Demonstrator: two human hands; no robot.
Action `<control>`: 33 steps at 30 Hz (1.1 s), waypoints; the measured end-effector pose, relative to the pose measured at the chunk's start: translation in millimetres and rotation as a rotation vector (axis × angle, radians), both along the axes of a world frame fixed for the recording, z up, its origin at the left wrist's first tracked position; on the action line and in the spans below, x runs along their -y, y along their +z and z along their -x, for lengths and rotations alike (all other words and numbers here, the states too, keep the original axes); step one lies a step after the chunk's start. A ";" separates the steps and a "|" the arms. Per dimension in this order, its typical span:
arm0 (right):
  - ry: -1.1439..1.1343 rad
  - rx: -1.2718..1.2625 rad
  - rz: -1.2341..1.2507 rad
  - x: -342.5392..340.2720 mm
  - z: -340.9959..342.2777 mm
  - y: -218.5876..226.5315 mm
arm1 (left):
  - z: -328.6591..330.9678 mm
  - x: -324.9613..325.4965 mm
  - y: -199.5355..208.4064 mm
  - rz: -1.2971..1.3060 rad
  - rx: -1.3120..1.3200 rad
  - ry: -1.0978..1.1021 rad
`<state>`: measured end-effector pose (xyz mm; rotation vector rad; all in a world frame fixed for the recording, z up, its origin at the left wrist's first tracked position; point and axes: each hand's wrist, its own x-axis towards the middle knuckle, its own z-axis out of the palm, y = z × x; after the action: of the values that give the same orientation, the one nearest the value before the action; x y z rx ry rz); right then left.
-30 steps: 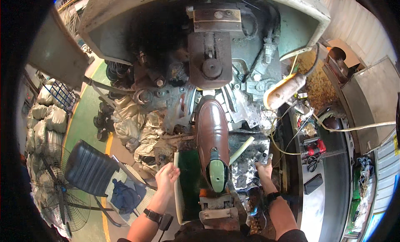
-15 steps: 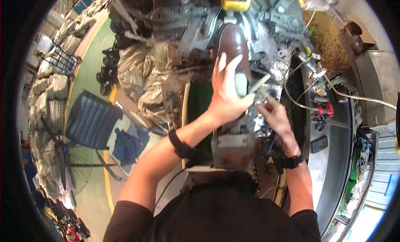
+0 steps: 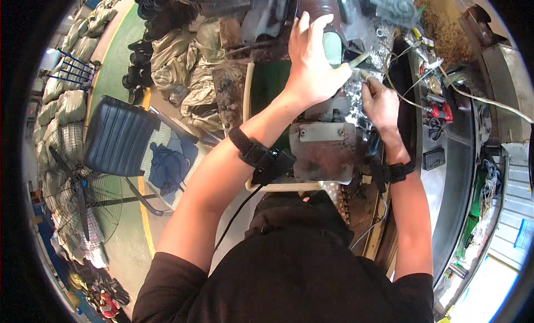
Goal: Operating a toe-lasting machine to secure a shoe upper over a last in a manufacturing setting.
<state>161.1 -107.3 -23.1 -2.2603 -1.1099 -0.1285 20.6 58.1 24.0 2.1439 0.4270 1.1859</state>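
Observation:
A dark brown leather shoe (image 3: 318,3) sits toe-away on a machine, with a pale green block, probably a shoe last (image 3: 332,48), showing in its opening. My left hand (image 3: 313,67) is closed round the shoe's heel end, fingertips on the upper and thumb stretched to the right. By the thumb tip is a pale flat strip (image 3: 359,60); whether the thumb pinches it I cannot tell. Just right of the strip my right hand (image 3: 381,103) is closed with curled fingers. Something small and yellowish shows at its fingertips, too little to name.
Below the shoe is a machine block with a metal plate (image 3: 322,132). Cables and a red tool (image 3: 442,111) lie at the right, beside a black wallet-like thing (image 3: 434,159). To the left stand a black chair (image 3: 119,136), a fan (image 3: 83,184) and cloth bundles (image 3: 192,67).
The whole view has shifted, so the shoe and machine sit higher in the picture. My left hand stays on the shoe. My right hand's fingers, blurred before, are now curled together near the strip.

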 end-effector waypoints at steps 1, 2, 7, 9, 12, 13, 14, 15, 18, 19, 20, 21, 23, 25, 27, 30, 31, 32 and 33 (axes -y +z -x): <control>0.000 0.024 0.037 1.0 0.7 -0.3 | 0.4 0.5 -0.3 0.005 -0.009 0.003; 0.000 0.049 0.073 2.6 2.1 -1.9 | 2.8 2.9 -0.1 0.007 -0.017 0.007; 0.047 0.074 0.024 4.5 4.5 -5.8 | 6.6 7.1 -2.0 -0.006 -0.061 0.038; 0.028 0.047 0.042 8.6 6.7 -4.1 | 7.2 10.2 -1.8 0.026 -0.064 0.020; 0.073 0.101 -0.028 6.1 4.7 -3.4 | 7.5 7.8 -0.9 0.021 -0.067 0.032; 0.074 0.100 -0.046 6.7 4.8 -4.0 | 7.2 6.6 -0.8 0.007 -0.056 0.028; 0.080 0.093 -0.045 7.0 4.4 -4.6 | 6.2 5.9 -1.4 -0.007 -0.045 0.028; 0.084 0.081 -0.067 6.0 2.2 -6.0 | 4.5 4.8 -1.5 0.005 -0.041 0.028; 0.100 0.043 -0.102 5.7 -1.7 -11.8 | 2.7 4.0 -4.5 -0.037 -0.048 0.064; 0.095 0.049 -0.110 5.9 -2.9 -13.5 | 2.5 3.1 -5.0 -0.002 -0.052 0.044; 0.090 0.055 -0.116 5.3 -4.8 -15.0 | 1.8 1.7 -5.4 0.035 -0.056 0.024; 0.094 0.056 -0.107 2.5 -4.2 -14.8 | 2.8 -1.4 -9.0 -0.038 -0.026 0.045; 0.124 0.028 -0.182 0.6 -3.1 -12.3 | 5.2 -7.2 -9.1 -0.018 -0.048 0.020; 0.105 0.002 -0.173 2.8 -7.8 -11.4 | 6.0 14.4 12.6 0.251 0.001 -0.107; 0.089 -0.003 -0.167 3.4 -8.7 -11.2 | 1.1 8.2 4.2 0.124 0.047 -0.140; 0.104 -0.050 -0.172 3.9 -3.6 -9.2 | 3.6 8.9 2.7 0.186 0.065 -0.191; 0.100 -0.053 -0.169 4.5 -3.3 -9.4 | 3.7 9.3 3.0 0.193 0.065 -0.206; 0.100 -0.054 -0.182 4.2 -3.6 -9.1 | 3.7 9.3 3.6 0.200 0.066 -0.221; 0.101 -0.056 -0.194 4.1 -3.4 -9.2 | 5.1 9.6 3.6 0.242 0.056 -0.248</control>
<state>164.5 -111.4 -32.2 -2.0214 -1.1286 -0.1256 15.4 48.5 27.6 1.8887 0.2567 0.9975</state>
